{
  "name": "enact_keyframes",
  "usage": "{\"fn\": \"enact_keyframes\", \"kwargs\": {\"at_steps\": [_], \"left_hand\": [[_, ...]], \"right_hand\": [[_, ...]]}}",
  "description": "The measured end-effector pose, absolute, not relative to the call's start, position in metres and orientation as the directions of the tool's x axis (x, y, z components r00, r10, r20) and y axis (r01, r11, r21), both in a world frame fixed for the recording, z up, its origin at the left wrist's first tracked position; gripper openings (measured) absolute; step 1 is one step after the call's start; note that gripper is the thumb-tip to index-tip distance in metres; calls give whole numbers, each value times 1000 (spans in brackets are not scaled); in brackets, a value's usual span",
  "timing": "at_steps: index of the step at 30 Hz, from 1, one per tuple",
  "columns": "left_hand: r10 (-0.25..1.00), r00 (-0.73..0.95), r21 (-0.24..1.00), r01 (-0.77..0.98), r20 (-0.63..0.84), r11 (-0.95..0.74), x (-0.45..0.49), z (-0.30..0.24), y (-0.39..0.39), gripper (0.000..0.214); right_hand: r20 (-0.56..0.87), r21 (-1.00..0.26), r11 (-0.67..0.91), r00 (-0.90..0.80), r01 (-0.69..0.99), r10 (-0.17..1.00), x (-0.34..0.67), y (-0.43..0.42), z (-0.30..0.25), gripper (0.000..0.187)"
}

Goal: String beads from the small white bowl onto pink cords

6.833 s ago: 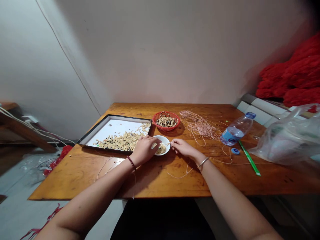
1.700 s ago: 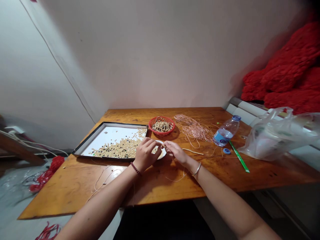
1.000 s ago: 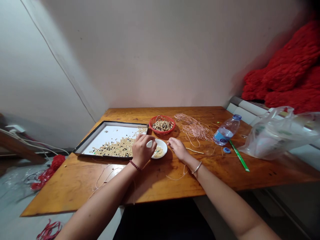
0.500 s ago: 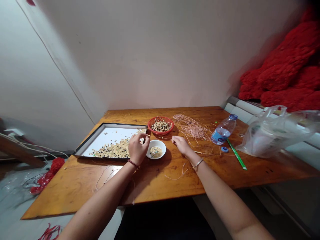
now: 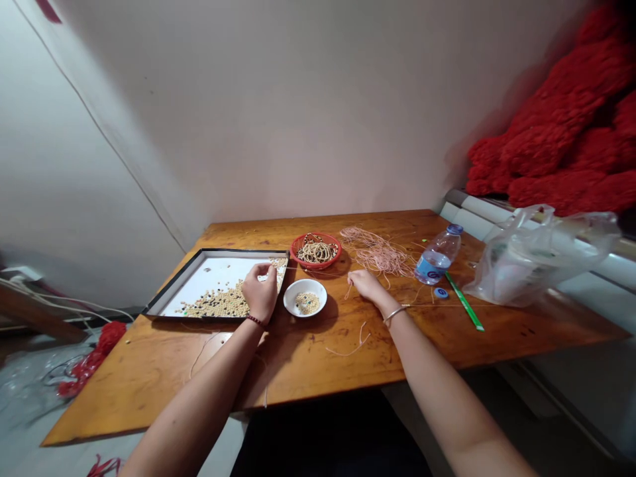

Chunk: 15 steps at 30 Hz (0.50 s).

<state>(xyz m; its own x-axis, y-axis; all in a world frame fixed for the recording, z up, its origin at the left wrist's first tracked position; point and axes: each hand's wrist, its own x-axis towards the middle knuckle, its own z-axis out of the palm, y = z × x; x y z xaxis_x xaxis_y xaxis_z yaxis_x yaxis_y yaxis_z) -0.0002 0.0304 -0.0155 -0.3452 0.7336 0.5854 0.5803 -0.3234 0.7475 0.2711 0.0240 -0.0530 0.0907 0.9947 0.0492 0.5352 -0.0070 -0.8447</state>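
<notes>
My left hand is closed in a pinch on one end of a thin pale string, over the right side of a shallow tray of small cream and dark beads. The string stretches across to my right hand, whose curled fingers hold its other part; a loose bit hangs below them. Between my hands stands a white bowl with more beads in it. Behind the bowl is a red basket of strung beads. My fingertips are partly hidden.
A tangle of pink string lies behind my right hand. To the right are a water bottle, its blue cap, a green strip and a plastic bag. Cut string lies near the table's front.
My hands have moved apart, the left one leftward from the bowl, the right one slightly rightward, and the string between them is longer. The view has shifted slightly.
</notes>
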Motion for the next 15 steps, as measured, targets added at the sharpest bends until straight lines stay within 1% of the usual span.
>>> {"fn": "enact_keyframes", "kwargs": {"at_steps": [8, 15], "left_hand": [[731, -422, 815, 483, 537, -320, -2, -12, 33, 17], [712, -515, 870, 389, 478, -303, -5, -12, 40, 18]], "right_hand": [[-10, -862, -67, 117, 503, 993, 285, 27, -48, 25], [-79, -902, -114, 100, 416, 992, 296, 23, -44, 23]]}}
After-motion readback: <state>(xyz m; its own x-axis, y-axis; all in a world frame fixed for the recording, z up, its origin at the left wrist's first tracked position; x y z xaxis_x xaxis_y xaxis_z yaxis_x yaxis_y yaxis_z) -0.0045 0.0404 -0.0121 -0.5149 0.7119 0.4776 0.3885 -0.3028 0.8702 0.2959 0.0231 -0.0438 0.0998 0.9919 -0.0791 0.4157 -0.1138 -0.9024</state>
